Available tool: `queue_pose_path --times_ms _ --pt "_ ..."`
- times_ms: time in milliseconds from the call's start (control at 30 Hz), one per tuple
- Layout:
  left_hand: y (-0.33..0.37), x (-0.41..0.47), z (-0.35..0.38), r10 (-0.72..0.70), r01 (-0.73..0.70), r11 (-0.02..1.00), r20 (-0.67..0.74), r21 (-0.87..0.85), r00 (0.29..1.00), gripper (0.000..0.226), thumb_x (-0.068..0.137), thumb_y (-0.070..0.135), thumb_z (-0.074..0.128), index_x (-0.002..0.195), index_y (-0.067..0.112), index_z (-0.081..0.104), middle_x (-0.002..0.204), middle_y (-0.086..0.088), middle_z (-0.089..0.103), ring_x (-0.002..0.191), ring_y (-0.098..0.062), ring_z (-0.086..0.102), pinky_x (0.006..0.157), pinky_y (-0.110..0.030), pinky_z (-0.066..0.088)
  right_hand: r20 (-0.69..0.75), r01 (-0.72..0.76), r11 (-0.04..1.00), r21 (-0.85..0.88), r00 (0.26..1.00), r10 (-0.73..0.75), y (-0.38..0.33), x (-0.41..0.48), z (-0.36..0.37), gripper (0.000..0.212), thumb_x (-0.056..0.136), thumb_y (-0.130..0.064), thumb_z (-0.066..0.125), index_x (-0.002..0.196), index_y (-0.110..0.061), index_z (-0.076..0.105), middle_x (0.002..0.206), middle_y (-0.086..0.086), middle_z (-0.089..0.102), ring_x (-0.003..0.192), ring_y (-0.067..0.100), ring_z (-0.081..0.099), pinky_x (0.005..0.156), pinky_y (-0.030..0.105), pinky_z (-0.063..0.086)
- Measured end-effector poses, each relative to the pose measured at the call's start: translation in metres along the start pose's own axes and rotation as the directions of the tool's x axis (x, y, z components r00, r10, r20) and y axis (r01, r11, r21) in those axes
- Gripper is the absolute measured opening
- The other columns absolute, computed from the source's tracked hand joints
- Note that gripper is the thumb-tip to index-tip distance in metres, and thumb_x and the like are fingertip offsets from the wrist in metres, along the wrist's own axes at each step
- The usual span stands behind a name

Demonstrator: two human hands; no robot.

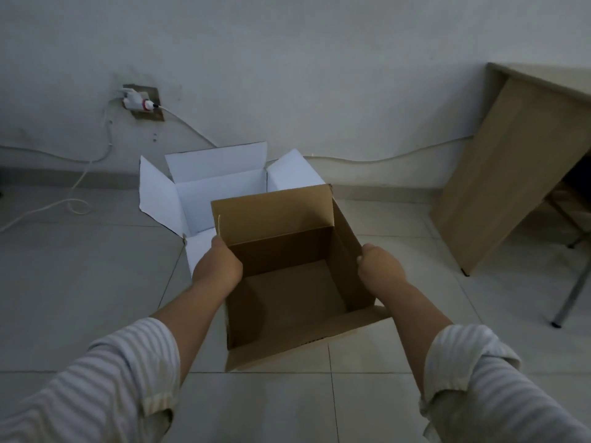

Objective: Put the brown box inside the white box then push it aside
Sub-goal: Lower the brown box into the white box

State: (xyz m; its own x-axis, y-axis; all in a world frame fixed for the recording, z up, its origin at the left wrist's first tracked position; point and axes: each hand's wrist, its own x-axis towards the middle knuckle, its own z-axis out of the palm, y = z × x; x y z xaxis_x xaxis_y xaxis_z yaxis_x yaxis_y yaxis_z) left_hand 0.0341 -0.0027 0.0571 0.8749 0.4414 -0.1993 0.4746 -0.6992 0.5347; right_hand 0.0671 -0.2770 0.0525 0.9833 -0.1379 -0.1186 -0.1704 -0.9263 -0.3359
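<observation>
Over the tiled floor (pixel 80 298), both hands gripped the brown box (pixel 287 282) by its side walls: left hand (pixel 217 266) closed on the left wall, right hand (pixel 380 266) on the right (fingers curled over the rim). It sat in front of the white box (pixel 204 190), overlapping it, flaps open, not yet inside.

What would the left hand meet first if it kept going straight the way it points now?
Probably the white box. The left hand grips the brown box at its left wall and points away towards the wall; the white box's open flaps lie just beyond, though depth is unclear.
</observation>
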Motion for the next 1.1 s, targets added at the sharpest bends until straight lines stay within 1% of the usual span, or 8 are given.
queue_pose_path --times_ms 100,200,267,433,600,733,933,1100 --pt "0.023 0.004 -0.049 -0.063 0.064 0.997 -0.022 0.045 0.998 0.041 0.086 -0.001 0.043 0.126 0.008 0.042 0.115 -0.02 0.057 0.102 -0.037 0.058 0.081 -0.043 0.047 0.031 0.024 1.0 0.021 0.999 -0.024 -0.022 0.008 -0.039 0.02 0.098 -0.022 0.042 0.105 -0.009 0.055 0.086 0.005 0.055 0.079 0.021 0.054 0.074 0.033 0.046" --pt "0.048 0.007 -0.099 -0.08 0.082 0.993 -0.027 0.089 0.996 0.036 0.088 0.001 0.043 0.123 0.008 0.044 0.11 -0.019 0.059 0.097 -0.036 0.06 0.075 -0.041 0.049 0.061 0.043 0.998 0.043 0.997 -0.046 -0.048 0.014 -0.087 0.022 0.099 -0.023 0.04 0.105 -0.008 0.055 0.086 0.006 0.055 0.079 0.02 0.053 0.073 0.031 0.043" --pt "0.067 0.005 -0.134 -0.082 0.087 0.991 -0.054 0.103 0.995 0.033 0.09 0.003 0.045 0.122 0.008 0.046 0.11 -0.018 0.06 0.095 -0.036 0.061 0.077 -0.043 0.052 0.069 0.057 0.996 0.063 0.996 -0.061 -0.067 0.018 -0.123 0.023 0.099 -0.023 0.039 0.105 -0.007 0.055 0.086 0.006 0.055 0.079 0.02 0.054 0.074 0.032 0.043" --pt "0.109 -0.001 -0.219 -0.079 0.084 0.996 -0.108 0.036 0.991 0.028 0.092 0.004 0.045 0.119 0.009 0.049 0.108 -0.017 0.062 0.09 -0.033 0.061 0.074 -0.04 0.05 0.054 0.092 0.988 0.126 0.994 -0.099 -0.114 0.033 -0.209 0.024 0.099 -0.025 0.038 0.103 -0.008 0.056 0.086 0.007 0.058 0.081 0.022 0.06 0.075 0.035 0.05" --pt "0.129 0.004 -0.277 -0.087 0.084 0.996 -0.179 -0.023 0.98 0.031 0.093 0.005 0.041 0.123 0.009 0.048 0.105 -0.018 0.062 0.082 -0.029 0.054 0.07 -0.037 0.042 0.035 0.175 0.975 0.133 0.983 -0.182 -0.153 0.048 -0.264 0.026 0.1 -0.025 0.036 0.106 -0.007 0.055 0.089 0.008 0.057 0.079 0.019 0.055 0.07 0.03 0.043" --pt "0.128 0.028 -0.293 -0.109 0.097 0.993 -0.224 -0.062 0.968 0.032 0.095 0.008 0.039 0.126 0.011 0.047 0.104 -0.018 0.062 0.08 -0.027 0.051 0.068 -0.036 0.04 0.043 0.224 0.966 0.127 0.972 -0.231 -0.181 0.071 -0.271 0.027 0.1 -0.024 0.037 0.109 -0.007 0.055 0.095 0.011 0.061 0.08 0.02 0.057 0.071 0.03 0.045" --pt "0.117 0.092 -0.287 -0.148 0.125 0.986 -0.248 -0.106 0.957 0.029 0.095 0.008 0.038 0.121 0.016 0.049 0.087 -0.007 0.055 0.075 -0.025 0.053 0.064 -0.035 0.039 0.089 0.214 0.972 0.102 0.971 -0.223 -0.223 0.123 -0.242 0.025 0.1 -0.021 0.041 0.113 -0.006 0.055 0.104 0.014 0.063 0.095 0.028 0.064 0.085 0.038 0.053" --pt "0.095 0.166 -0.267 -0.16 0.132 0.982 -0.224 -0.136 0.961 0.031 0.097 0.007 0.037 0.125 0.016 0.046 0.087 -0.005 0.056 0.068 -0.019 0.051 0.059 -0.032 0.038 0.087 0.166 0.978 0.129 0.98 -0.178 -0.254 0.178 -0.191 0.025 0.099 -0.024 0.04 0.108 -0.007 0.056 0.091 0.01 0.061 0.088 0.027 0.065 0.082 0.039 0.054"
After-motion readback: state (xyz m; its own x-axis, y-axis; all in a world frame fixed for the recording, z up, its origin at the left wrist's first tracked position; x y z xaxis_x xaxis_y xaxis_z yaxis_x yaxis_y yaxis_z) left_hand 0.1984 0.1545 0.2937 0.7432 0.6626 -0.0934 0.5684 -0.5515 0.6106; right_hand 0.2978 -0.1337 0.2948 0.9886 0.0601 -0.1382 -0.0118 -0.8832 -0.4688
